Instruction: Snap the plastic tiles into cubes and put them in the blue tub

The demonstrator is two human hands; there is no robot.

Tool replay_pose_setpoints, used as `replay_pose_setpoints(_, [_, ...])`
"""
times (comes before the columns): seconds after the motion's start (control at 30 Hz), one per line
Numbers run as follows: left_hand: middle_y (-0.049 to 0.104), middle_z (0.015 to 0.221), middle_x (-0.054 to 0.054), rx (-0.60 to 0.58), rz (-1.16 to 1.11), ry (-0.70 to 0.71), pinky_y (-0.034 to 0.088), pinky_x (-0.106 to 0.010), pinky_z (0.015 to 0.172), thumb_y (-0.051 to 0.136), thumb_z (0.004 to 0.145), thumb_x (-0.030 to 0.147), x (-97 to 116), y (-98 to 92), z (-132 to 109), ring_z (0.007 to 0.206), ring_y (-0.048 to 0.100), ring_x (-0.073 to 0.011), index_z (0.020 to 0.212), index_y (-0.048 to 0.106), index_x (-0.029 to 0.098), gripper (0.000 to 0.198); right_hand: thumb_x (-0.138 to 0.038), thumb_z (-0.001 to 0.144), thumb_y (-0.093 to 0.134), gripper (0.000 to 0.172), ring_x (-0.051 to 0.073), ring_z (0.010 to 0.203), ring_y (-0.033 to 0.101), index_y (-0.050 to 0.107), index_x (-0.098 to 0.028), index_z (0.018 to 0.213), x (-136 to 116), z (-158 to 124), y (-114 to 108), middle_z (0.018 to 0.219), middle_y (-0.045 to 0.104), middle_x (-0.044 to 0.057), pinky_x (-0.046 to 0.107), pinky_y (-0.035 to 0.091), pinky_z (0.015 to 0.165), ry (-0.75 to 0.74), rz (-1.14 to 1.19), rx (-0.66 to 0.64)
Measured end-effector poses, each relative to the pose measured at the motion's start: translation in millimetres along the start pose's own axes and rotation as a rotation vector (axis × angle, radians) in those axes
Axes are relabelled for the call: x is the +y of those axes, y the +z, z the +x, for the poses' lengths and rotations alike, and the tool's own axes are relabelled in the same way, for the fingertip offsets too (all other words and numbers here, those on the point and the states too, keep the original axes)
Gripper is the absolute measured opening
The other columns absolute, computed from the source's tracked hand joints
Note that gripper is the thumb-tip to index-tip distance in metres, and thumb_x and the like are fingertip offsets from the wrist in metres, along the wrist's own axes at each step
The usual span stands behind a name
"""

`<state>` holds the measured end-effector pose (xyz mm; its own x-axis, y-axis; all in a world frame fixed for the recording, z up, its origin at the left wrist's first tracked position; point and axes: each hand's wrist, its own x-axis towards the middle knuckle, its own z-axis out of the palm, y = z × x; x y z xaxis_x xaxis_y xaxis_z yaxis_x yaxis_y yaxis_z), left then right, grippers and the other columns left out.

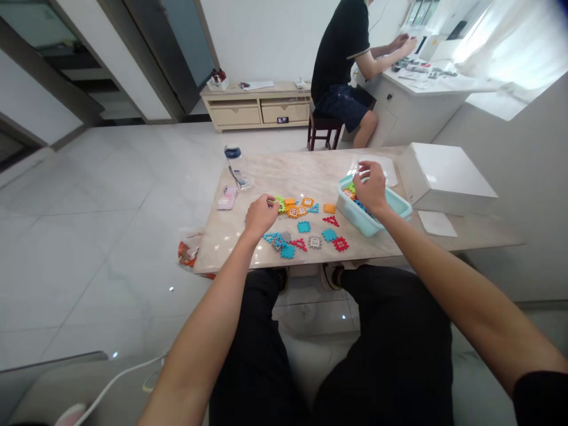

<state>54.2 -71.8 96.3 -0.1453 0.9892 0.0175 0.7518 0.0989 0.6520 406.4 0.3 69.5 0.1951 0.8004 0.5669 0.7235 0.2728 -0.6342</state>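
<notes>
Fingers of the right hand are hanging half-curled above the tub, those of the left hand bending beside a green tile; I cannot tell whether either is holding anything. On the table, the tub is probably flexing slightly, best held by its rim. Light, stiff-looking tiles are lying inside and left of it, likely easiest pinched by toothed edges.

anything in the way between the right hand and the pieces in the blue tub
Nothing visible: the right hand appears above the open tub, and no lid covers the colored pieces showing inside.
</notes>
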Motion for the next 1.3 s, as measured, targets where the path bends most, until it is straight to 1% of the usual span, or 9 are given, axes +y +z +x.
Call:
replay_pose_setpoints(0.07, [0.083, 0.113, -0.009, -0.001, 0.012, 0.002, 0.055, -0.032, 0.092, 0.065, 0.097, 0.034, -8, 1.8, 0, 0.105, 0.075, -0.0249, 0.117, 0.077, 0.021, 0.026, -0.022, 0.095, 0.056, 0.033, 0.017, 0.089, 0.065, 0.065, -0.016, 0.126, -28, -16, -2, 0.114, 0.070, 0.011, 0.030, 0.055, 0.085, -0.125, 0.037, -0.125])
replay_pose_setpoints(0.17, [0.083, 0.113, -0.010, -0.037, 0.045, 0.014, 0.055, -0.031, 0.091, 0.066, 0.096, 0.034, -21, 9.4, 0, 0.104, 0.076, -0.0245, 0.115, 0.078, 0.019, 0.026, -0.024, 0.097, 0.061, 0.022, 0.017, 0.086, 0.067, 0.074, -0.016, 0.113, -55, -39, -6, 0.097, 0.075, 0.007, 0.027, 0.052, 0.083, -0.225, -0.002, -0.584])
replay_pose_setpoints(0.27, [0.083, 0.114, -0.011, -0.088, 0.052, 0.008, 0.055, -0.031, 0.091, 0.068, 0.095, 0.034, -29, 17.1, 2, 0.103, 0.076, -0.0243, 0.117, 0.078, 0.019, 0.029, -0.022, 0.095, 0.065, 0.016, 0.018, 0.084, 0.069, 0.078, -0.016, 0.103, -57, -56, -4, 0.095, 0.078, 0.007, 0.026, 0.049, 0.079, -0.232, -0.177, -0.980])
replay_pose_setpoints(0.37, [0.083, 0.113, -0.011, -0.105, 0.028, 0.010, 0.055, -0.030, 0.089, 0.068, 0.095, 0.034, -32, 20.8, 6, 0.101, 0.076, -0.0238, 0.118, 0.078, 0.018, 0.030, -0.021, 0.093, 0.070, 0.017, 0.022, 0.091, 0.073, 0.079, -0.014, 0.106, -44, -66, 2, 0.103, 0.079, 0.010, 0.026, 0.049, 0.078, -0.200, -0.400, -1.163])
replay_pose_setpoints(0.5, [0.083, 0.111, -0.012, -0.091, 0.025, 0.011, 0.055, -0.030, 0.090, 0.069, 0.094, 0.033, -34, 21.1, 9, 0.101, 0.076, -0.0235, 0.116, 0.079, 0.017, 0.029, -0.026, 0.090, 0.077, 0.032, 0.028, 0.101, 0.074, 0.076, -0.011, 0.119, -25, -78, 8, 0.113, 0.078, 0.017, 0.030, 0.054, 0.083, -0.141, -0.592, -1.282])
replay_pose_setpoints(0.67, [0.083, 0.106, -0.010, -0.107, 0.017, 0.004, 0.056, -0.029, 0.089, 0.068, 0.093, 0.032, -37, 21.5, 8, 0.096, 0.076, -0.0225, 0.113, 0.080, 0.017, 0.028, -0.019, 0.086, 0.082, 0.039, 0.031, 0.104, 0.073, 0.074, -0.009, 0.122, 0, -90, 6, 0.116, 0.076, 0.018, 0.034, 0.056, 0.088, -0.125, -0.658, -1.303])
replay_pose_setpoints(0.93, [0.082, 0.098, -0.009, -0.131, 0.015, 0.040, 0.055, -0.030, 0.087, 0.067, 0.093, 0.032, -27, 27.8, 11, 0.086, 0.074, -0.0215, 0.108, 0.081, 0.018, 0.024, -0.062, 0.084, 0.084, 0.063, 0.031, 0.110, 0.071, 0.070, -0.011, 0.118, 31, -113, -4, 0.123, 0.073, 0.018, 0.033, 0.055, 0.092, -0.032, -0.534, -1.173])
replay_pose_setpoints(1.07, [0.083, 0.103, -0.010, -0.126, 0.081, 0.070, 0.055, -0.031, 0.089, 0.066, 0.094, 0.031, -21, 29.5, 8, 0.093, 0.075, -0.0234, 0.109, 0.080, 0.017, 0.025, -0.054, 0.086, 0.083, 0.055, 0.030, 0.109, 0.071, 0.069, -0.009, 0.115, 30, -124, 0, 0.122, 0.071, 0.020, 0.032, 0.055, 0.091, -0.025, -0.519, -1.071])
replay_pose_setpoints(1.3, [0.083, 0.112, -0.011, -0.146, 0.175, 0.107, 0.056, -0.032, 0.093, 0.062, 0.096, 0.031, -10, 33.0, 3, 0.103, 0.076, -0.0258, 0.112, 0.081, 0.018, 0.027, -0.038, 0.085, 0.082, 0.044, 0.029, 0.104, 0.071, 0.068, -0.007, 0.113, 29, -130, -6, 0.118, 0.073, 0.021, 0.030, 0.053, 0.087, -0.014, -0.536, -1.021])
